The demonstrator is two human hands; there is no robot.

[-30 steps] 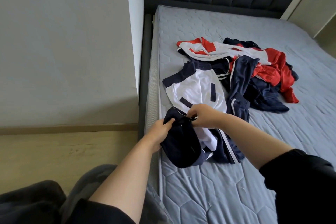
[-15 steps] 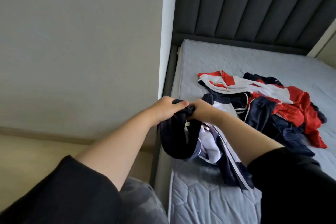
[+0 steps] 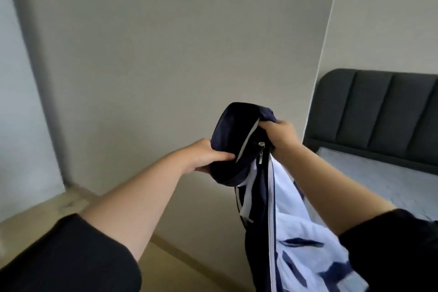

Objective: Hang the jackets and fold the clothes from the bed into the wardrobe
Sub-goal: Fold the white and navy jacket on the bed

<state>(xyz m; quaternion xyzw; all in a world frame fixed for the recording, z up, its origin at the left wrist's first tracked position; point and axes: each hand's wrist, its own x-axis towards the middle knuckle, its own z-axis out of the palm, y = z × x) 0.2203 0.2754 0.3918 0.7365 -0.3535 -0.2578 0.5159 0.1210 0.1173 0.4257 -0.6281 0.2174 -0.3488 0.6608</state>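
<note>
A home bedroom: a dark grey padded headboard with vertical channels (image 3: 379, 114) stands behind a grey quilted mattress (image 3: 384, 178), beside plain beige walls (image 3: 166, 54) and a pale wooden floor (image 3: 35, 208).

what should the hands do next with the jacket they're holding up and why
Probably spread the hands apart to open out the collar. The left hand and right hand both grip the bunched navy top of the jacket, close together, while its white body hangs crumpled below. Opening the shoulders would likely ready it for a hanger; none is in view.
</note>
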